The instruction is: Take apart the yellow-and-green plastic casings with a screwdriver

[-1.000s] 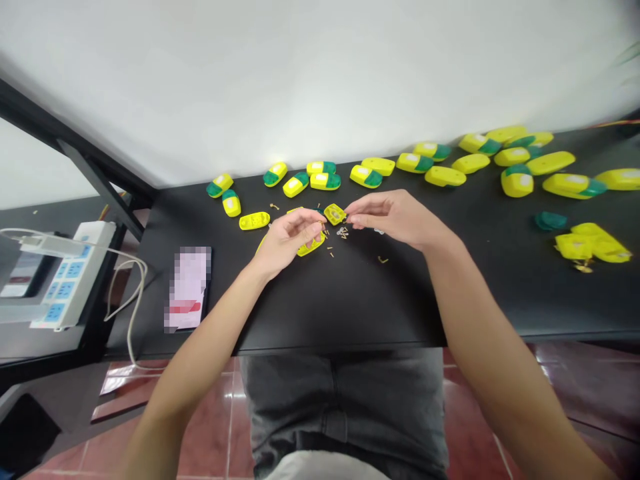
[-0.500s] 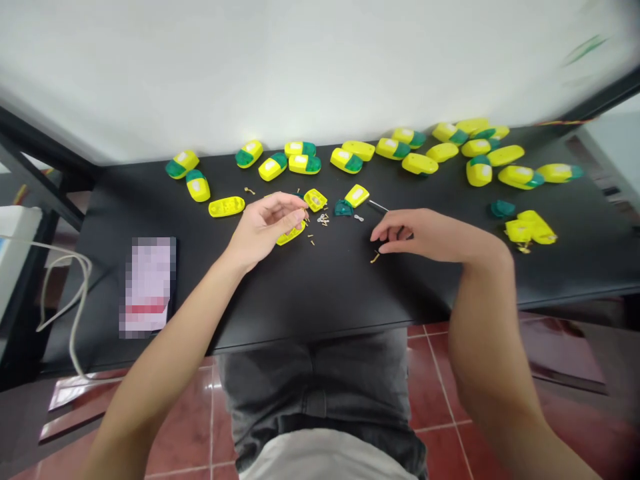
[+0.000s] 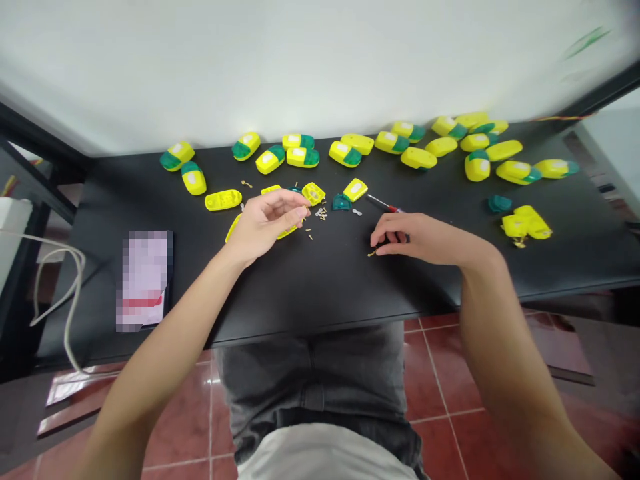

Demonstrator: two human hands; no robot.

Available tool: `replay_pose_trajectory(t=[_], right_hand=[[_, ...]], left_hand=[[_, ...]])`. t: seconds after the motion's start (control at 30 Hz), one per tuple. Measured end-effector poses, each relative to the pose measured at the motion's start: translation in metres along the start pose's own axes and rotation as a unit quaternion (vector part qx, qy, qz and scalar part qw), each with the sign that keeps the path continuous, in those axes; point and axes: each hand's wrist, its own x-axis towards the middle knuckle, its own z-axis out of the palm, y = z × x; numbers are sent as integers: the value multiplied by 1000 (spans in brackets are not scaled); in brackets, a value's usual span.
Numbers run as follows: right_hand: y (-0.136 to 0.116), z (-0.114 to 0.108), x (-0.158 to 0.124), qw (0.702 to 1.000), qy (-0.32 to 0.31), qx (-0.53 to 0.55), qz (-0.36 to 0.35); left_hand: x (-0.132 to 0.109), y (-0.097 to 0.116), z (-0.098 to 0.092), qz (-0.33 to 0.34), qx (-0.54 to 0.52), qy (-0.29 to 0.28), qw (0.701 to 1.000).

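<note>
My left hand [image 3: 273, 223] is closed in a pinch, with a small brass-coloured piece partly showing at its fingertips. It hovers over yellow plastic shell halves [image 3: 233, 225], which it partly hides. My right hand [image 3: 415, 239] pinches one end of a thin brass strip [image 3: 371, 253] low over the black tabletop. Between the hands lie several small screws [image 3: 309, 233] and a grey link-shaped piece [image 3: 357, 212]. Just beyond are a short yellow shell [image 3: 313, 193], a green cover [image 3: 342, 202] and a yellow cap piece [image 3: 355, 190]. A screwdriver [image 3: 383, 203] lies behind my right hand.
Several yellow-and-green plastic housings [image 3: 303, 157] line the back of the black table [image 3: 300, 293] along the wall. At right are stacked yellow shells [image 3: 527, 222] with brass parts and green covers [image 3: 499, 204]. A phone [image 3: 145, 280] and white cable [image 3: 75, 293] lie left.
My right hand has come down to the brass strip, and its thumb and finger have closed on the strip's end. My left hand keeps its pinch. The view has shifted slightly.
</note>
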Motion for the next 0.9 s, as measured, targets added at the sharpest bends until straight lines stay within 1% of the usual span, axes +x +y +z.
replay_pose_trajectory(t=[0.2, 0.37, 0.47, 0.57, 0.73, 0.8, 0.9], right_hand=[[1, 1, 2, 999, -4, -22, -39], [0, 4, -1, 998, -7, -46, -50], [-3, 4, 2, 998, -7, -37, -58], [-13, 2, 17, 997, 0, 13, -78], [-35, -3, 57, 982, -10, 163, -95], [-39, -2, 69, 969, -7, 225, -103], [-37, 4, 78, 951, -38, 289, -99]], left_hand=[[0, -2, 0, 0, 7, -3, 1000], [0, -2, 1, 2, 0, -13, 1000], [-1, 0, 2, -3, 1, -25, 1000], [-3, 3, 3, -11, 3, -38, 999], [-4, 2, 1, -4, 13, -36, 999], [-4, 0, 1, 5, 43, -30, 999], [-6, -1, 3, 40, 115, -29, 992]])
